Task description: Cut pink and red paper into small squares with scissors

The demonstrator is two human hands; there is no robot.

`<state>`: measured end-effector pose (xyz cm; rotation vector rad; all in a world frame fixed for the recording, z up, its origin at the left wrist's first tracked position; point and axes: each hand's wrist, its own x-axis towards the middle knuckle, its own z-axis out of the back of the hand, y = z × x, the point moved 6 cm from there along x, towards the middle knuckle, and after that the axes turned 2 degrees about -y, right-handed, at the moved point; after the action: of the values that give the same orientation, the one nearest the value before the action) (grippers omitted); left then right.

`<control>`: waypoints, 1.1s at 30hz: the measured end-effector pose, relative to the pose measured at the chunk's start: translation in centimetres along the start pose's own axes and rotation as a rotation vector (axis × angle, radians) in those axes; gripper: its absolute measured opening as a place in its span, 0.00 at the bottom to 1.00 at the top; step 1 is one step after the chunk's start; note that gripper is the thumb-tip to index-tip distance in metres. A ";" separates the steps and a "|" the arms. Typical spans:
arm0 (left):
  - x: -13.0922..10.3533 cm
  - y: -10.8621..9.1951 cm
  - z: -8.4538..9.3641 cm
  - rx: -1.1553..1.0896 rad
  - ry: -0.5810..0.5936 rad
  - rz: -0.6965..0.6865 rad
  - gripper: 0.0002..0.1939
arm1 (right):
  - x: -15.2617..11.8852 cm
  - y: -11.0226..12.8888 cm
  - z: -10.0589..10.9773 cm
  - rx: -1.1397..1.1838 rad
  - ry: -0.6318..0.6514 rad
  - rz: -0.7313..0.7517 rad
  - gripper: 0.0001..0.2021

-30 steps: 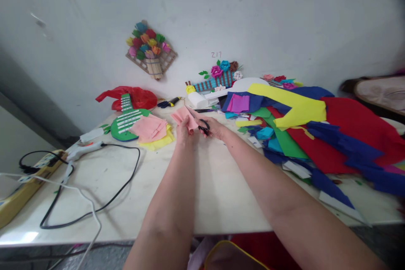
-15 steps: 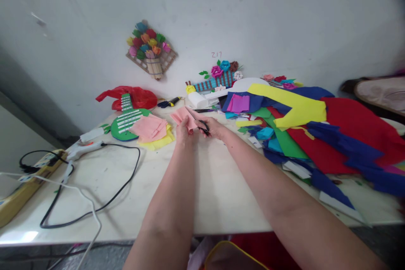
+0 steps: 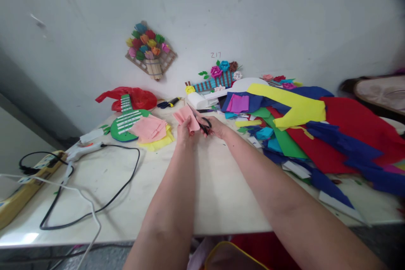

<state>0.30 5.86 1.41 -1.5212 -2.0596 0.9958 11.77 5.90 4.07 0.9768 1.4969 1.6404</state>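
Between the thumb and fingers of my left hand (image 3: 185, 130) is a folded piece of pink paper (image 3: 187, 117). My right hand (image 3: 212, 127) grips black-handled scissors (image 3: 205, 124), whose blades lie along the right edge of the pink paper. To the left of my left hand, a stack of pink paper (image 3: 150, 128) rests over yellow paper (image 3: 158, 141). That stack partly overlaps a green guitar-shaped cutout (image 3: 122, 125) with white strips across it.
A glue gun (image 3: 85, 150) with a looping black cord lies at left, near a yellow power strip (image 3: 31, 182). Coloured sheets, including red (image 3: 351, 126) and yellow (image 3: 297, 109) ones, crowd the right side. Yellow-black pliers (image 3: 169, 102) and a red plastic bag (image 3: 139, 96) sit at the back.
The scissors have shifted from lying across the pink paper to its right edge. The paper in my left hand now looks narrower and more upright.
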 end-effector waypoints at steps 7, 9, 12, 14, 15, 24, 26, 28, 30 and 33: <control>0.3 0.2 -0.2 0.002 0.045 -0.024 0.05 | 0.1 0.1 0.0 0.019 -0.021 0.014 0.18; 0.4 0.2 -0.1 -0.002 0.044 -0.028 0.05 | 0.1 0.1 0.0 0.012 -0.017 0.029 0.18; 0.7 0.3 0.0 0.006 0.028 -0.035 0.04 | 0.2 0.0 0.1 0.009 -0.014 0.046 0.18; 0.7 0.3 0.1 0.014 0.029 -0.035 0.04 | 0.2 0.0 0.1 0.010 -0.021 0.043 0.18; 0.7 0.3 0.1 0.014 0.030 -0.034 0.04 | 0.1 0.1 0.1 0.011 -0.026 0.039 0.18; 0.1 0.1 -0.2 -0.005 0.025 -0.009 0.06 | -0.7 1.0 -0.2 0.080 -0.058 -0.007 0.12; 0.1 0.1 -0.1 0.005 0.027 -0.012 0.05 | -0.7 0.9 -0.2 0.082 -0.073 -0.018 0.12; 0.2 0.1 -0.1 0.012 0.029 -0.015 0.04 | -0.5 0.8 -0.2 0.082 -0.073 -0.019 0.12; 0.3 0.2 -0.1 0.008 0.027 -0.012 0.04 | -0.3 0.6 -0.2 0.086 -0.068 -0.011 0.12; 0.2 0.2 0.0 -0.006 -0.008 0.008 0.04 | 0.0 0.3 -0.2 0.097 -0.053 0.016 0.09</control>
<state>0.34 6.09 1.23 -1.5321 -2.0650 1.0009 11.54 5.80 4.40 1.0800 1.5486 1.5530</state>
